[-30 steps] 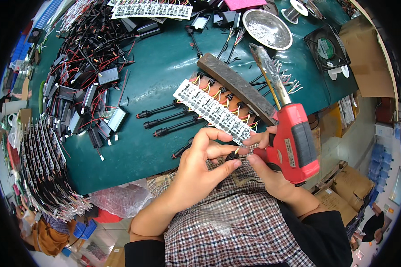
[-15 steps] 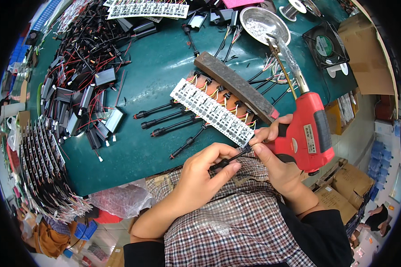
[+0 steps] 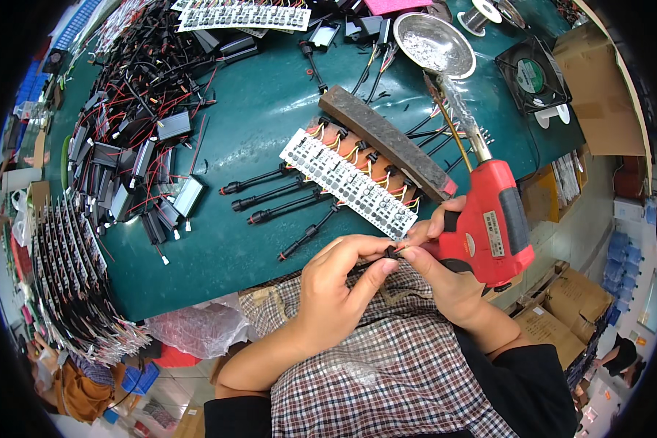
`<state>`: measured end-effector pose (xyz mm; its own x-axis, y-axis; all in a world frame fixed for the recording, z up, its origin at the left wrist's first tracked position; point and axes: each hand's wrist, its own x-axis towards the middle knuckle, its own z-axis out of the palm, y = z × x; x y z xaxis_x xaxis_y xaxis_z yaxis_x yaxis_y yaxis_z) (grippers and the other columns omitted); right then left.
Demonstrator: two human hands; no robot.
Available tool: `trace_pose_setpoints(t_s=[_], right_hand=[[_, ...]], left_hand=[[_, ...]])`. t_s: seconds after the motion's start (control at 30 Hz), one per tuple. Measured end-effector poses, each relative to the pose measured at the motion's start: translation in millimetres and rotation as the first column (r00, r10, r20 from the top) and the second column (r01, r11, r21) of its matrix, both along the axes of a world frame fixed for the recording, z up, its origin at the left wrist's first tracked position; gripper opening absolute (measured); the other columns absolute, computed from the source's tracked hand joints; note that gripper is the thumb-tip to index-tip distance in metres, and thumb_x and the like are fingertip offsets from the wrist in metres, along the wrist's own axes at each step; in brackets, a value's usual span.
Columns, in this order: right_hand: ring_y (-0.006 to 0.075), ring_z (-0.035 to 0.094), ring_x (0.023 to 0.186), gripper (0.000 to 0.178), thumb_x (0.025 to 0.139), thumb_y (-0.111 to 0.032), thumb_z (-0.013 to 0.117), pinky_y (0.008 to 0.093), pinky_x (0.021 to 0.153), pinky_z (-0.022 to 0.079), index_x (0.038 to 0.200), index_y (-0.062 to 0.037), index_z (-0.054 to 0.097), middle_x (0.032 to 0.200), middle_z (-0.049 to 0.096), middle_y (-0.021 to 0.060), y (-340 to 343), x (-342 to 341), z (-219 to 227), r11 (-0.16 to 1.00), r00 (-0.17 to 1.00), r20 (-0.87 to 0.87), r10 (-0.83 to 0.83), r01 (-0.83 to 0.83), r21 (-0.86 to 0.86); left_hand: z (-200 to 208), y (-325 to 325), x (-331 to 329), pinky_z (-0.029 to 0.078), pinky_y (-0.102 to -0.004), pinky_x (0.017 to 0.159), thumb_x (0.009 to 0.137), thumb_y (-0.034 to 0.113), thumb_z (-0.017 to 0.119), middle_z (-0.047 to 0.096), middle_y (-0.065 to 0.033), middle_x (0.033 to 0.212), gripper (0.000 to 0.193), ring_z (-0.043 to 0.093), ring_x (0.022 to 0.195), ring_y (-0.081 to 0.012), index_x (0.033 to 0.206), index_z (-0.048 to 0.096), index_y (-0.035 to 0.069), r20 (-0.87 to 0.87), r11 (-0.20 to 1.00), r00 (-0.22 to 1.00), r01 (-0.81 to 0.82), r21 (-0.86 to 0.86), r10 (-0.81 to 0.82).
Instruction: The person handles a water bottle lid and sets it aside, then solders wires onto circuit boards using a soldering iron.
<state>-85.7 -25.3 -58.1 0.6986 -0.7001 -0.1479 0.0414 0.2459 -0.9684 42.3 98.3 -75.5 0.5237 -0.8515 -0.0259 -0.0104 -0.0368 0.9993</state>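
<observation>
My left hand (image 3: pixel 336 285) is closed on a black cable (image 3: pixel 391 252), pinching it near one end just off the table's front edge. My right hand (image 3: pixel 449 285) has some fingers wrapped round the handle of a red soldering gun (image 3: pixel 493 226), while its thumb and a finger pinch the thin wire ends of that cable. The gun's tip points away toward a metal bowl. Just beyond my hands lies a white circuit board strip (image 3: pixel 349 184) with several wired black cables (image 3: pixel 266 196). A dark metal bar (image 3: pixel 387 142) rests along the wires behind the strip.
A heap of black cables and grey cases (image 3: pixel 142 124) covers the left side. Stacked wired boards (image 3: pixel 66 263) stand at the near left. Farther off are a metal bowl (image 3: pixel 434 44), a solder spool (image 3: pixel 479 16) and a black fan (image 3: pixel 533 77). Cardboard boxes (image 3: pixel 566 306) sit right.
My right hand and the soldering gun have shifted slightly left, with the gun's tip lower. The cable's end has turned between my fingers, and its thin wires now meet my right fingertips.
</observation>
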Motion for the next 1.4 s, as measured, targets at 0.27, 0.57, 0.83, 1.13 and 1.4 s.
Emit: trace_pose_setpoints(t_s=[0.27, 0.57, 0.83, 1.13, 1.4], right_hand=[[0.0168, 0.064, 0.1, 0.06, 0.092, 0.013, 0.064, 0.0348, 0.093, 0.056, 0.139, -0.0028, 0.031, 0.104, 0.055, 0.0063, 1, -5, -6, 0.94, 0.99, -0.083, 0.112, -0.133, -0.314], [0.0206, 0.066, 0.108, 0.062, 0.092, 0.014, 0.063, 0.0403, 0.102, 0.055, 0.141, -0.0045, 0.031, 0.112, 0.05, 0.0064, -2, 0, -7, 0.938, 0.994, -0.069, 0.079, -0.098, -0.334], [0.0191, 0.065, 0.105, 0.061, 0.091, 0.014, 0.066, 0.0395, 0.103, 0.054, 0.138, -0.0053, 0.033, 0.113, 0.048, 0.006, 2, 0, -3, 0.992, 0.998, -0.029, 0.052, -0.055, -0.117], [0.0172, 0.066, 0.106, 0.062, 0.094, 0.013, 0.065, 0.0309, 0.092, 0.057, 0.144, -0.0041, 0.031, 0.113, 0.053, 0.007, 7, -6, -13, 0.94, 0.99, -0.101, 0.102, -0.129, -0.317], [0.0171, 0.065, 0.103, 0.06, 0.088, 0.014, 0.071, 0.0355, 0.095, 0.055, 0.134, -0.0038, 0.036, 0.112, 0.054, 0.0082, 0, -8, -3, 0.88, 0.975, -0.187, 0.121, -0.193, -0.434]], left_hand=[[0, 2, -12, 0.057, -0.0252, 0.074, 0.107, 0.012, 0.061, 0.072, -0.0091, 0.1, 0.018, 0.068, 0.083, -0.0112, 0.118, 0.06, -0.002, -0.484, 0.999, 0.875, -0.032, -0.032, 0.013], [1, 4, -2, 0.052, -0.023, 0.066, 0.109, 0.017, 0.059, 0.072, -0.0071, 0.095, 0.024, 0.063, 0.074, -0.008, 0.121, 0.064, -0.003, -0.443, 0.988, 0.894, 0.121, 0.092, -0.068], [-3, 3, -7, 0.055, -0.0258, 0.065, 0.095, 0.006, 0.076, 0.073, -0.0095, 0.094, 0.023, 0.07, 0.077, -0.0123, 0.115, 0.069, -0.002, -0.143, 0.998, 0.988, -0.044, 0.053, 0.051], [-6, -1, -5, 0.053, -0.0256, 0.056, 0.089, 0.002, 0.079, 0.071, -0.0108, 0.09, 0.021, 0.069, 0.07, -0.0148, 0.108, 0.071, -0.002, 0.21, 0.981, 0.958, -0.183, -0.068, 0.193], [-6, 1, 3, 0.049, -0.0264, 0.048, 0.088, 0.002, 0.08, 0.07, -0.0095, 0.085, 0.019, 0.064, 0.058, -0.0131, 0.105, 0.072, -0.001, 0.391, 0.979, 0.898, -0.196, -0.057, 0.202]])
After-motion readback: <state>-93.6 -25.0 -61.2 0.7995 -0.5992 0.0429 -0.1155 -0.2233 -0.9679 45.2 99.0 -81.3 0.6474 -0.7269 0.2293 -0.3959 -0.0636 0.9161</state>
